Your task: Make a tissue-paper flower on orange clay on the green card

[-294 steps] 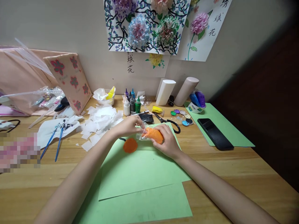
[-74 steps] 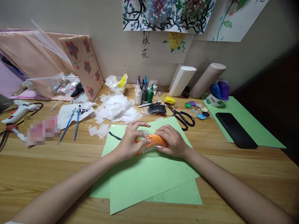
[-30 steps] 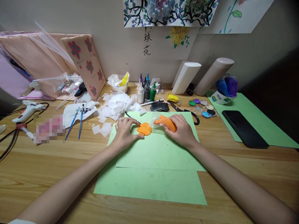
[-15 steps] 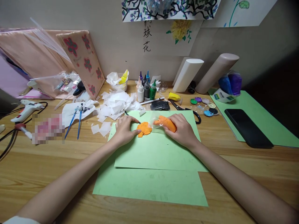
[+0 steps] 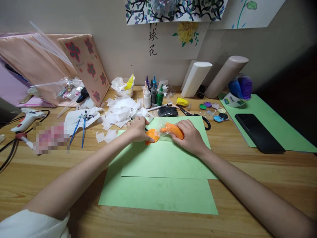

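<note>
On the green paper (image 5: 168, 162), a flattened piece of orange modelling clay (image 5: 153, 135) lies just left of the middle. My left hand (image 5: 138, 129) is bent over its left edge, the thumb pressed along its near side; part of the piece is hidden by the hand. A bit of something dark shows beside the left fingers. My right hand (image 5: 189, 136) is wrapped round a thick lump of orange clay (image 5: 175, 130) in a clear plastic wrapper (image 5: 163, 129), whose end points toward the flat piece.
Scissors (image 5: 195, 115), a black clay pack (image 5: 167, 111) and torn white paper (image 5: 123, 110) lie beyond the green sheets. Paint bottles (image 5: 153, 96) stand behind. A phone (image 5: 259, 132) lies at right; a glue gun (image 5: 27, 119) and thin brushes (image 5: 83, 130) lie at left.
My left hand has moved right and closed in over the flat orange piece, covering more of it. The right hand keeps its grip on the wrapped lump. The whole view has shifted slightly.
</note>
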Demonstrator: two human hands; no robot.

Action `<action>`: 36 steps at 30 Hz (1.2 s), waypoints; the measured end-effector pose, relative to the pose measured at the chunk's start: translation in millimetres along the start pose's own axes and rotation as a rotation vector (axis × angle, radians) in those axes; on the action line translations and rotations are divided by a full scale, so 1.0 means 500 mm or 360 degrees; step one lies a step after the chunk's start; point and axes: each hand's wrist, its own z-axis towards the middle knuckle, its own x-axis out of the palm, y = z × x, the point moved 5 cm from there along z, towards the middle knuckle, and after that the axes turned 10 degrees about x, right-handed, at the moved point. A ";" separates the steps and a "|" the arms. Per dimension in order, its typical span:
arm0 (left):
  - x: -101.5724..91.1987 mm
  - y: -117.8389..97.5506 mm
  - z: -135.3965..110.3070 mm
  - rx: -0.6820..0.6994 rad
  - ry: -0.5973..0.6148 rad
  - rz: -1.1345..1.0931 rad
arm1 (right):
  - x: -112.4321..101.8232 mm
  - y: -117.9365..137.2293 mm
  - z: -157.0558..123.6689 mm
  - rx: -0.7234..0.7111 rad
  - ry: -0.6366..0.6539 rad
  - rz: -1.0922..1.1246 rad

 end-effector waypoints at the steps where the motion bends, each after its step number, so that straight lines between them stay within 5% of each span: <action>1: -0.004 -0.001 0.006 0.0048 0.0054 0.0015 | -0.001 0.000 0.000 0.0003 -0.0003 0.0002; 9: -0.014 0.006 -0.018 0.0837 0.0235 -0.0045 | -0.002 0.000 0.001 -0.0006 -0.0012 0.0023; 23: 0.002 -0.018 -0.007 0.0710 0.0102 0.0094 | -0.003 0.001 0.001 0.0010 -0.0013 0.0046; 27: 0.000 -0.006 -0.021 0.0733 -0.0085 0.0134 | -0.004 0.000 0.001 0.0012 -0.0012 0.0066; 32: -0.001 0.017 -0.038 0.0918 0.0094 -0.0314 | -0.004 0.001 0.001 0.0028 0.0011 0.0064; 36: -0.007 0.016 -0.046 0.0864 0.0062 -0.0305 | -0.002 0.001 0.001 0.0026 0.0014 0.0049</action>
